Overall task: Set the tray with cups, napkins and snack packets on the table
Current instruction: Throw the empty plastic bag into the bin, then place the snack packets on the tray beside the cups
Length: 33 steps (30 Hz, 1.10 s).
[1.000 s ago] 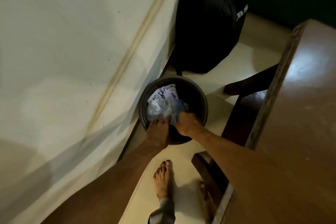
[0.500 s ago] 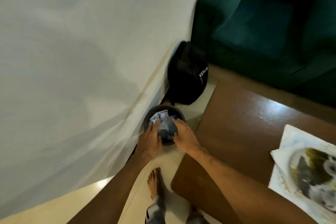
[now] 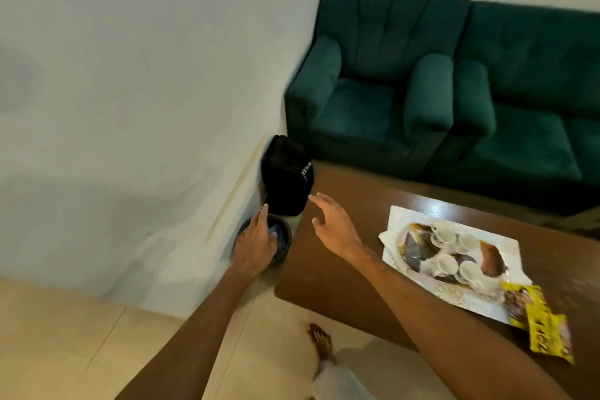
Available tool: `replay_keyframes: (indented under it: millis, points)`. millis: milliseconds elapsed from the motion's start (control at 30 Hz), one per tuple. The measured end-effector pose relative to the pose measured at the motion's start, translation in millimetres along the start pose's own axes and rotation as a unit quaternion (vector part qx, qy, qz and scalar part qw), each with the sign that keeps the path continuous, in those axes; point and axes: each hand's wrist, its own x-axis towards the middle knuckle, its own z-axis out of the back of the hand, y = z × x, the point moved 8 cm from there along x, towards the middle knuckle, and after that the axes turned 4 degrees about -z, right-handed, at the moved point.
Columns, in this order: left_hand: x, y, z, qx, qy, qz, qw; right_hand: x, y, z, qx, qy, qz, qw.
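Both forearms are bare from the bottom edge of the view up to the wrists, with no sleeve, cuff, watch or band on either. The left hand (image 3: pixel 255 245) shows its back and wears no ring or glove; a pale nail shows at the tip of its longest finger. The right hand (image 3: pixel 336 226) is likewise ungloved and ringless, and fine dark hairs show along that forearm. Below, one foot (image 3: pixel 321 343) is bare on the floor, toes showing, and a light grey trouser leg (image 3: pixel 341 381) covers the leg down to the ankle
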Motion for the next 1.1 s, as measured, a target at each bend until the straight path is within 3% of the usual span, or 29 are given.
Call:
replay_keyframes:
  millis: [367, 833, 1100]
  points:
    - [-77, -167, -49, -0.012, 0.004, -0.103, 0.995, -146, -74, 122, 0.024, -0.120, -0.057, 0.991]
    - [-140, -411, -289, -0.012, 0.138, -0.206, 0.969, -314, -354, 277, 0.082, -0.206, -0.185, 0.957]
    - [-134, -459, -423, -0.003, 0.244, -0.164, 0.956, -344, -502, 288, 0.125, -0.187, -0.311, 0.923]
